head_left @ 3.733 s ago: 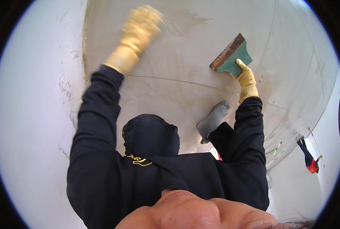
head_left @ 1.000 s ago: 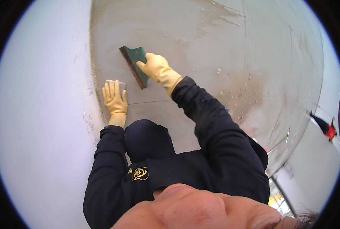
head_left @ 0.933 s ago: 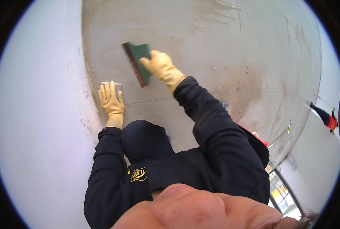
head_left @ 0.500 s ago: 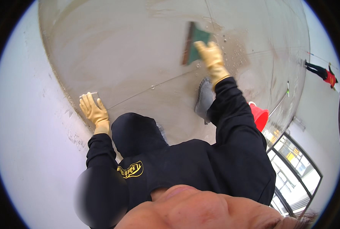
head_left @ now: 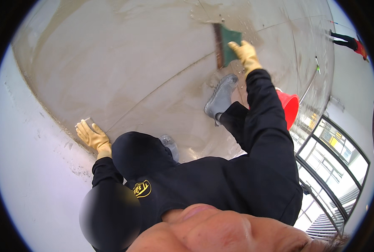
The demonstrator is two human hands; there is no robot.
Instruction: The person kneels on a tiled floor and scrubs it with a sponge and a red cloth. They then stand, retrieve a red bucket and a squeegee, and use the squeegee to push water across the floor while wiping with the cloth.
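Observation:
My right hand (head_left: pixel 247 55), in a yellow rubber glove, grips a flat green tool (head_left: pixel 230 45) with a dark brown strip along its far-left edge. The brown edge is against or just above the wet floor (head_left: pixel 132 63); which of the two I cannot tell. At the foot of the white wall, my left hand (head_left: pixel 93 136), in a matching glove, is laid over a small pale block (head_left: pixel 86 123). Only part of that block shows past the fingers, with the thumb set apart on its near side.
A red bucket (head_left: pixel 288 107) stands right of my right arm. My grey boot (head_left: pixel 222 96) is planted near the green tool. The white wall (head_left: pixel 31 168) runs along the left. Farther right are a long-handled tool (head_left: pixel 311 86), a person (head_left: pixel 350 43) and a glazed door (head_left: pixel 332 168).
The view has shifted, with the floor sliding left. My right hand has drawn the green tool back across the floor. My left hand keeps hold of the pale block by the wall.

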